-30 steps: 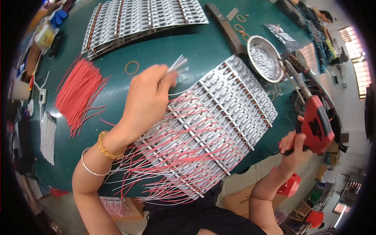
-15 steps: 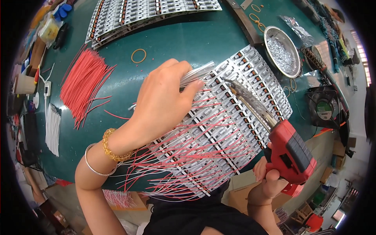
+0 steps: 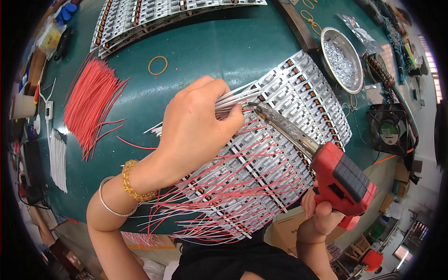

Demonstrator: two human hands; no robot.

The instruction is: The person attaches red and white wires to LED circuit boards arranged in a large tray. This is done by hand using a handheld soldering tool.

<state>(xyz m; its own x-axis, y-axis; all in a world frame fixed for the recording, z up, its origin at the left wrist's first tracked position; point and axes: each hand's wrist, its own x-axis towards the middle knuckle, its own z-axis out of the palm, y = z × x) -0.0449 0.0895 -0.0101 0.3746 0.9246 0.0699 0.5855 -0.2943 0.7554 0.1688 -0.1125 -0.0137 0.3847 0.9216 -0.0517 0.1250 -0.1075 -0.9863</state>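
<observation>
— What has the left hand [image 3: 193, 126] got?
— Its fingers [image 3: 232, 116] are clamped on a bundle of white wires [image 3: 235, 99], resting on the panel of circuit boards [image 3: 280, 140] on the green desk [image 3: 214, 46].
— And the right hand [image 3: 319, 214]?
— Fingers wrapped tight round a red soldering gun [image 3: 343, 179]; its tip sits just beside the left fingertips, at the wire ends. Loose red wires [image 3: 91, 105] lie well to their left.

- An electronics assembly workshop: a green workbench [image 3: 224, 51] crowded with circuit board strips [image 3: 298, 93].
- Red wire bundles [image 3: 91, 100], a soldering gun [image 3: 322, 158], a small fan [image 3: 388, 133] alongside.
</observation>
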